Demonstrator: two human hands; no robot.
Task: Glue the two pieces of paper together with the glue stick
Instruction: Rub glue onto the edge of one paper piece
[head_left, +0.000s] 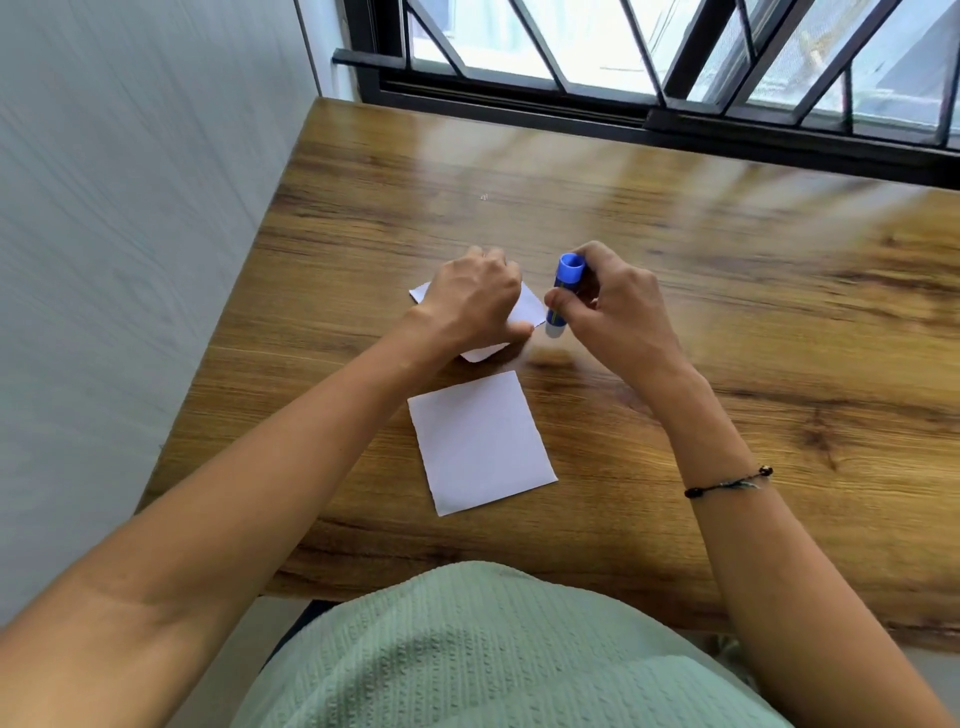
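Note:
Two white paper squares lie on the wooden table (727, 312). The nearer paper (480, 441) lies flat and free in front of me. The farther paper (532, 306) is mostly hidden under my left hand (470, 304), which rests on it knuckles up with fingers curled; whether they pinch the sheet is hidden. My right hand (613, 306) grips a blue glue stick (563, 293), held almost upright with its lower end just off that paper's right edge. The stick's tip is blurred.
A pale wall runs along the table's left edge. A dark-framed window with bars (675, 62) stands behind the far edge. My green-clothed lap (493, 660) is at the near edge. A dark bracelet (727, 486) circles my right wrist.

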